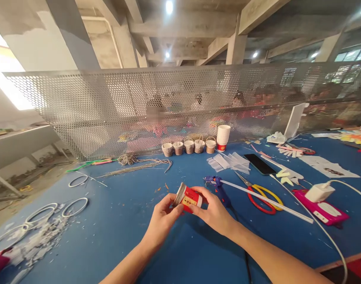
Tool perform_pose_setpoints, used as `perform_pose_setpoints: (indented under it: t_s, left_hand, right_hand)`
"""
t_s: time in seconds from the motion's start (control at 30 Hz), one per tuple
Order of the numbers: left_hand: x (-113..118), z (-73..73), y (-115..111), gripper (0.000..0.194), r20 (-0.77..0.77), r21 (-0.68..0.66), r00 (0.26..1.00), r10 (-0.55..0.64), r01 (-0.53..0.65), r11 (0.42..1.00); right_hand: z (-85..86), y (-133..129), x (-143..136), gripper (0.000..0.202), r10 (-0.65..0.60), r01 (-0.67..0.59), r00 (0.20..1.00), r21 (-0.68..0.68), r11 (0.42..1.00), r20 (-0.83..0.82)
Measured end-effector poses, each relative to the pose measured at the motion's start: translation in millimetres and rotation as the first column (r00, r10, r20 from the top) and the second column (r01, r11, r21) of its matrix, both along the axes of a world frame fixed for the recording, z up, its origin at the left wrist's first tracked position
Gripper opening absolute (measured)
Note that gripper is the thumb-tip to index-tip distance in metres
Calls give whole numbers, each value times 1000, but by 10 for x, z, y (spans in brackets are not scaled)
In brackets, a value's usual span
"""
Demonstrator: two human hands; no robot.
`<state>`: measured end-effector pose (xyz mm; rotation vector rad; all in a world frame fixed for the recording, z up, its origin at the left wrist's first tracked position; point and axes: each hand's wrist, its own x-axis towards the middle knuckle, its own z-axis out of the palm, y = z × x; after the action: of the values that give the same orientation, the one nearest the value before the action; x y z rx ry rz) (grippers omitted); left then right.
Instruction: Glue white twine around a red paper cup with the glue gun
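Observation:
A red paper cup (187, 198) with yellow print lies on its side in the air above the blue table. Brownish cord is wound around its left end. My left hand (164, 215) grips that corded end between thumb and fingers. At the other end, my right hand (211, 211) is closed around the cup's white part. Just right of the hands lies a blue hot glue gun (223, 191) with a long clear glue stick (266, 200) sticking out of its back. Scissors (263, 197) with red and yellow handles lie partly under the stick.
Several small cord-wrapped cups (189, 147) and a stack of white paper cups (223, 136) stand along the perforated metal screen (109, 106). Cord (133, 167) lies back left, white rings (75, 207) and paper scraps (41, 240) at left. A phone (259, 164) and pink power strip (322, 209) are at right.

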<state>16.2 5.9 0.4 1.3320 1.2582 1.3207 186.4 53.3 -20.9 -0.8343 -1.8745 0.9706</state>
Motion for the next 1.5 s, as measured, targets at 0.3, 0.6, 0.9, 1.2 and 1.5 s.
perform_pose_setpoints:
  t_s: [0.3, 0.6, 0.9, 1.2, 1.5]
  left_hand:
    - [66, 39, -39, 20, -72, -71, 997, 32, -37, 997]
    - [139, 50, -87, 23, -139, -129, 990, -23, 5, 992]
    - [118, 46, -88, 19, -164, -97, 985, -55, 39, 995]
    - [132, 51, -104, 16, -205, -64, 977, -56, 44, 997]
    - [97, -10, -80, 20, -329, -42, 944, -16, 2, 999]
  right_hand:
    - [-4, -31, 9, 16, -146, 147, 988, 526, 838, -43]
    - [79, -84, -33, 9, -197, 190, 979, 608, 771, -55]
    - [74, -103, -17, 12, -183, 163, 983, 616, 771, -32]
    - [91, -117, -19, 13, -194, 150, 981, 617, 772, 5]
    - [68, -99, -39, 16, -226, 155, 973, 578, 801, 53]
